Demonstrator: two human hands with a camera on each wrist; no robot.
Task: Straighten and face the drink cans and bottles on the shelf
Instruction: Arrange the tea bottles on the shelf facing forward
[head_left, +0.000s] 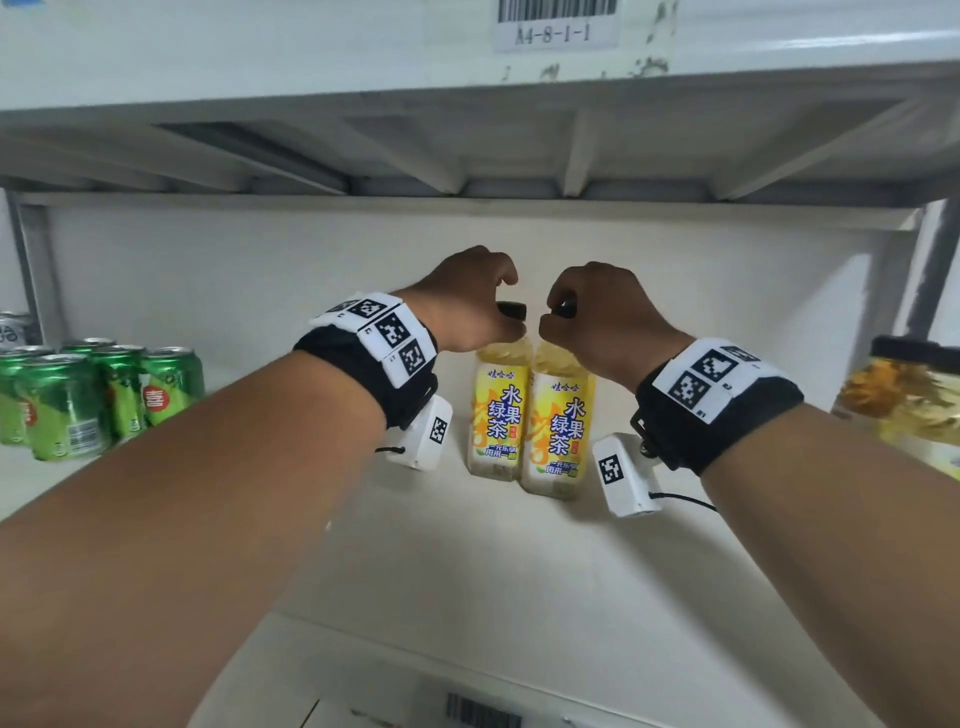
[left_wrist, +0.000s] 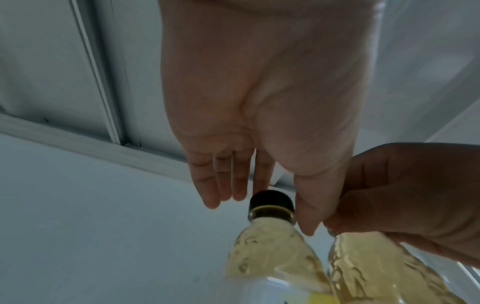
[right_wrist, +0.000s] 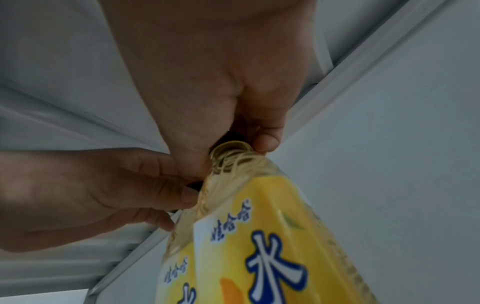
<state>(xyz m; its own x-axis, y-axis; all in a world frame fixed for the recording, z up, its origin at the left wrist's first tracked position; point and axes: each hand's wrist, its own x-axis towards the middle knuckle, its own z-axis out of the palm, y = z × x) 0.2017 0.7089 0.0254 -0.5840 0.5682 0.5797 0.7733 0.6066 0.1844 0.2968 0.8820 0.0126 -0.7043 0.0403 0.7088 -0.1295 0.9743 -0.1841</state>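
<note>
L grip (head_left: 475, 301) & R grip (head_left: 597, 312) each on a bottle cap (head_left: 511, 310); green cans (head_left: 98, 395) far L.

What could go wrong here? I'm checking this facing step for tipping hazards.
Both bottles are held only at the cap: the left hand pinches the left bottle, the right hand the right bottle. Turning from so high could tip one. They stand touching, so one may drag the other's label off front.
</note>
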